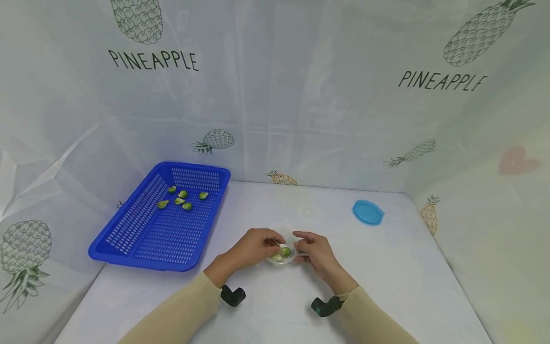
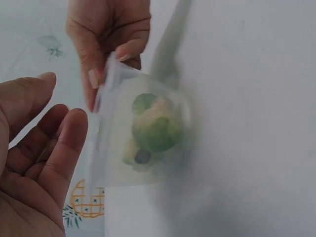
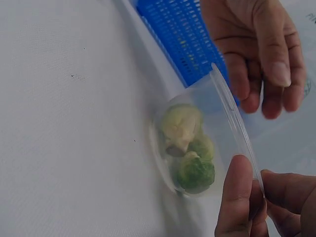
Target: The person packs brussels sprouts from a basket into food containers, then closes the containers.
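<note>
A small clear plastic container point(image 3: 210, 98) stands on the white table with a few Brussels sprouts point(image 3: 196, 173) in it. My right hand point(image 1: 318, 255) pinches its rim between thumb and fingers, on the right side. Above the left side of the opening hovers my left hand point(image 1: 257, 247). In the left wrist view, the fingers of that hand point(image 2: 42, 158) are loosely bent with nothing between them, apart from the rim. The sprouts look blurred through the container wall in both wrist views.
A blue plastic basket point(image 1: 209, 239) with several more Brussels sprouts point(image 1: 187, 206) stands at the left. On the right, towards the back, lies a blue lid point(image 1: 368, 212). A pineapple-print curtain point(image 1: 301, 105) hangs along the table's back edge.
</note>
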Demonstrator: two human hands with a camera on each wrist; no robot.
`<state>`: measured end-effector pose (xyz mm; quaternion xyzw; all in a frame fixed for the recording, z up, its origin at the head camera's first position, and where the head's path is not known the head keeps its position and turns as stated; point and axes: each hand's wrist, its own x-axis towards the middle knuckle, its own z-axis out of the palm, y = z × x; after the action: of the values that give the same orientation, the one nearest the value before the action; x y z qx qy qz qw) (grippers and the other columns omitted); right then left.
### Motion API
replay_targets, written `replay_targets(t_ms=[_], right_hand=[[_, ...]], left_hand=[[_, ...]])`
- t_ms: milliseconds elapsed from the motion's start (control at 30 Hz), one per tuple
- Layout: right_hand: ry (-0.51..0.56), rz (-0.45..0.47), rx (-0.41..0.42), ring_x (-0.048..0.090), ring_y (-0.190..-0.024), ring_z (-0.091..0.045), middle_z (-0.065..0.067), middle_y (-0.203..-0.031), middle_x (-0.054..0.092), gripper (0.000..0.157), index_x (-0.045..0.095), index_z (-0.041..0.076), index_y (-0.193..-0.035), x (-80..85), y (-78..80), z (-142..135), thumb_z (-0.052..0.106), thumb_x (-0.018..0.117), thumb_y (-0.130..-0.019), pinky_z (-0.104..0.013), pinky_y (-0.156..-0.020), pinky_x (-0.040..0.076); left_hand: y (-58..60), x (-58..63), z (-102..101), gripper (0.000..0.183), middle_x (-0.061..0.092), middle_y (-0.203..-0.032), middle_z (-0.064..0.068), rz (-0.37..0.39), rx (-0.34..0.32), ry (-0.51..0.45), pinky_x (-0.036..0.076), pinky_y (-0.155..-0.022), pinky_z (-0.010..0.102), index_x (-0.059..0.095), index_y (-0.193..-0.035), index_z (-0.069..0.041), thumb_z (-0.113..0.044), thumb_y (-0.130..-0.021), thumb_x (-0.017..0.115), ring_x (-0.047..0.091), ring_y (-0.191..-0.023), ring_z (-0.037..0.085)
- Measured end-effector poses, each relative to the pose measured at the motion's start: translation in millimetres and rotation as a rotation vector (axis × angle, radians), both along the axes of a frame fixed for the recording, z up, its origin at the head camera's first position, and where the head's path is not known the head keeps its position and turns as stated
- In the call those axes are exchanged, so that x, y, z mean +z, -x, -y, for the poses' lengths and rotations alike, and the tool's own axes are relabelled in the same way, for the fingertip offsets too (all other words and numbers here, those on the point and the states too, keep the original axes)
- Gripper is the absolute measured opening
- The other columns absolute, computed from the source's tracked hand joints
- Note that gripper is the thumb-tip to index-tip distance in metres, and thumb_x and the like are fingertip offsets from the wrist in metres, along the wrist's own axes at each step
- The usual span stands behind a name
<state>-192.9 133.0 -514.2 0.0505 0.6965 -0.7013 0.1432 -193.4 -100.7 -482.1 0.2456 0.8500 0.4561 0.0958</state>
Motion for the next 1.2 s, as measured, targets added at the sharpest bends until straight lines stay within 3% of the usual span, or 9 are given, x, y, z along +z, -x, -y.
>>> replay_targets(t_ms=[267, 800, 967, 1200], right_hand=[[0.003, -0.001, 0.006, 0.065, -0.079, -0.015, -0.004, -0.09, 0.062, 0.043, 0.064, -0.004, -0.14, -0.3, 0.5, -1.0, 0.0, 0.068, -0.097, -0.03, -0.068, 0.063], [-0.011, 0.006, 0.004, 0.064, -0.081, -0.017, -0.006, -0.092, 0.06, 0.042, 0.064, -0.002, -0.14, -2.0, 1.0, -2.8, 0.0, 0.067, -0.099, -0.031, -0.069, 0.064], [-0.009, 0.016, -0.004, 0.064, -0.082, -0.017, -0.006, -0.093, 0.06, 0.041, 0.065, -0.001, -0.14, -2.4, 2.0, -3.5, 0.0, 0.067, -0.099, -0.031, -0.069, 0.063], [-0.013, 0.019, -0.001, 0.064, -0.082, -0.018, -0.007, -0.093, 0.06, 0.041, 0.065, -0.002, -0.139, -1.8, 1.8, -3.9, -0.001, 0.067, -0.098, -0.031, -0.069, 0.063]], left_hand=[[-2.1, 18.8, 15.4, 0.02, 0.076, -0.113, -0.006, -0.048, 0.058, -0.088, 0.059, -0.09, 0.026, 0.078, -0.119, -0.017, -0.019, -0.099, 0.076, 0.07, -0.103, 0.011], [1.3, 60.0, 57.7, 0.02, 0.077, -0.113, 0.001, -0.118, 0.235, -0.122, 0.06, -0.09, 0.031, 0.078, -0.118, -0.016, -0.019, -0.098, 0.077, 0.071, -0.105, 0.017], [7.6, 72.6, 80.1, 0.02, 0.077, -0.117, 0.004, -0.15, 0.272, -0.094, 0.06, -0.091, 0.035, 0.078, -0.119, -0.016, -0.022, -0.1, 0.075, 0.071, -0.107, 0.02], [20.9, 78.0, 114.4, 0.026, 0.076, -0.123, 0.011, -0.133, 0.336, -0.075, 0.057, -0.081, 0.027, 0.076, -0.123, -0.013, -0.028, -0.102, 0.073, 0.07, -0.103, 0.024]])
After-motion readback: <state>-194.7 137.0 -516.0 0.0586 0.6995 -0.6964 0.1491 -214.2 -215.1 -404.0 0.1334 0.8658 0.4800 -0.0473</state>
